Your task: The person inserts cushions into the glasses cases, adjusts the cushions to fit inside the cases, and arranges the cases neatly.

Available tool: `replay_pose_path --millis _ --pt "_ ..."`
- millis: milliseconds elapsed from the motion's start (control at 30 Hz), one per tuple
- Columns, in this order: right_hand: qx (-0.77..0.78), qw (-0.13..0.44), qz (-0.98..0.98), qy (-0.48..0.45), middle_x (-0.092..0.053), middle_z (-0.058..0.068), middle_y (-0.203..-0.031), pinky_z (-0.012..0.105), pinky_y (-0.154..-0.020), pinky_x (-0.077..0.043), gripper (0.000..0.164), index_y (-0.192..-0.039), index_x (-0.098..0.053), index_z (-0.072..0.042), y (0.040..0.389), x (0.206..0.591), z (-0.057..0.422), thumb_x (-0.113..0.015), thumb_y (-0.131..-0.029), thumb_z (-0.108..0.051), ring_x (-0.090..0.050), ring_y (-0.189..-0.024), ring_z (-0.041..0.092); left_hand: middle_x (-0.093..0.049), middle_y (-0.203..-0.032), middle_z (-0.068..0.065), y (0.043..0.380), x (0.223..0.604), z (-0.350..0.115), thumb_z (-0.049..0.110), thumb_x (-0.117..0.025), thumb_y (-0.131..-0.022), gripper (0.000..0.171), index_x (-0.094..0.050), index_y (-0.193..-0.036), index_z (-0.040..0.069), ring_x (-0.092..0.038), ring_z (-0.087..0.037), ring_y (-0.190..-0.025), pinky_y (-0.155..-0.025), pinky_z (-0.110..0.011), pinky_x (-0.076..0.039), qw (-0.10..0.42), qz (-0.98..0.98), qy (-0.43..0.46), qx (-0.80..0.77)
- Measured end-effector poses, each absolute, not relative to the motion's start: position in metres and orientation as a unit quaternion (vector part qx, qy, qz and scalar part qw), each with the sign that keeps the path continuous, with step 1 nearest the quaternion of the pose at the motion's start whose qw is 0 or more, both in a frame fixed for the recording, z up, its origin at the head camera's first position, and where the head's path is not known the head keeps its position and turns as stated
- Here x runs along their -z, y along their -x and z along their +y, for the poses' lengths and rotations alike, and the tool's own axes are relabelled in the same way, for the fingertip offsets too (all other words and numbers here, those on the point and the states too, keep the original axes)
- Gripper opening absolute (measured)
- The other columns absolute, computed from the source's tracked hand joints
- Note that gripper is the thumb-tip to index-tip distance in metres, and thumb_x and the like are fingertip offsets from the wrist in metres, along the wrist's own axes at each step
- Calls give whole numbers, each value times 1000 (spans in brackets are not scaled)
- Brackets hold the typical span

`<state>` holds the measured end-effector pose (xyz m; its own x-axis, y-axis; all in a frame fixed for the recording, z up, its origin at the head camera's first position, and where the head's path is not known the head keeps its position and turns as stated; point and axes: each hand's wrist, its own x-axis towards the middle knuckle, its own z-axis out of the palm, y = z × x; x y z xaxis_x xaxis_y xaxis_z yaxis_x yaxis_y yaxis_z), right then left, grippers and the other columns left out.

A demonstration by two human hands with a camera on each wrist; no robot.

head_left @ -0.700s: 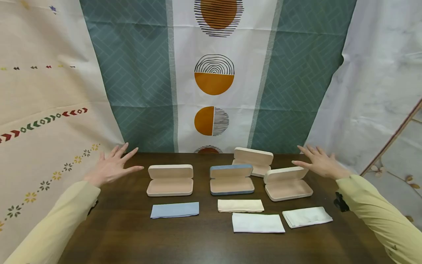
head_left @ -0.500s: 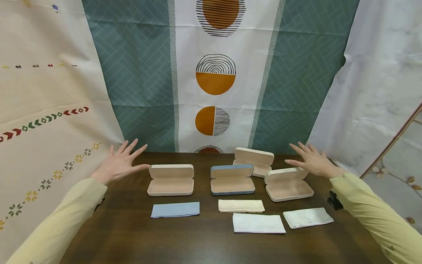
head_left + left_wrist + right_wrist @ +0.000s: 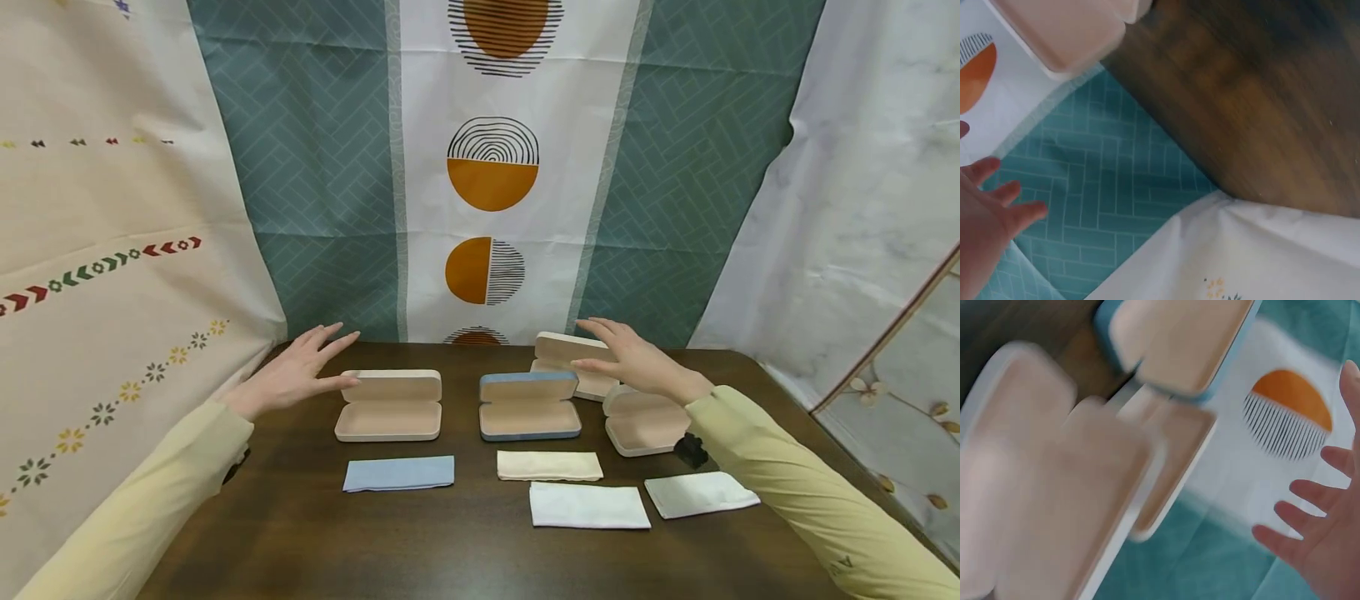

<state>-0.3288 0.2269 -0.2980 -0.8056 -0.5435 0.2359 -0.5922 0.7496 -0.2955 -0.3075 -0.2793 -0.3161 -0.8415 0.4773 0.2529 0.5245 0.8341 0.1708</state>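
Note:
Several open glasses cases with beige linings stand on the dark wooden table. In the head view, my left hand (image 3: 288,377) hovers with fingers spread beside the lid of the left cream case (image 3: 387,421), holding nothing. My right hand (image 3: 633,362) hangs with straight fingers in front of the rear cream case (image 3: 553,350) and the right cream case (image 3: 641,423), hiding part of both. The blue case (image 3: 529,421) stands between the hands. In the right wrist view the fingers of my right hand (image 3: 1332,528) are apart and touch no case.
Before the cases lie folded cloths: a blue cloth (image 3: 399,474), a cream cloth (image 3: 549,466), a white cloth (image 3: 589,506) and another white cloth (image 3: 701,494). A green and white curtain (image 3: 495,92) hangs behind the table (image 3: 420,550). Light fabric covers both sides.
My right hand has moved left from beyond the right case to in front of the rear and right cases. My left hand has shifted right toward the left case. Cases and cloths have not moved.

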Motion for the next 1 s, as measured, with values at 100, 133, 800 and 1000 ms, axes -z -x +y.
replay_pose_path --millis 100,133,800,1000 --pt "-211 60 -922 -320 -27 15 -139 50 -96 -25 73 -141 -27 -11 326 296 206 -51 -86 -52 -23 -126 32 -28 -134 -14 306 317 -275 54 -55 -83 77 -28 -142 14 -24 -35 -121 -90 -52 -28 89 -946 276 147" --pt "-218 60 -918 -326 -29 14 -138 49 -96 -26 72 -140 -29 -10 326 296 199 -52 -86 -51 -25 -126 31 -30 -131 -12 306 317 -274 54 -55 -83 77 -28 -142 14 -27 -33 -118 -88 -50 -30 86 -945 276 154" --pt "-353 38 -845 -401 -59 9 -102 27 -76 -46 27 -108 -57 1 323 342 109 -64 -86 -13 -56 -88 17 -53 -108 -8 296 366 -265 32 -74 -75 55 -55 -116 1 -48 -29 -95 -77 -48 -41 66 -906 309 280" --pt "-376 -2 -844 -382 -61 -1 -93 25 -73 -46 21 -103 -60 -3 324 357 98 -63 -87 -16 -57 -84 11 -59 -95 -4 288 385 -270 36 -74 -74 45 -62 -104 4 -54 -22 -84 -69 -42 -46 16 -901 314 298"
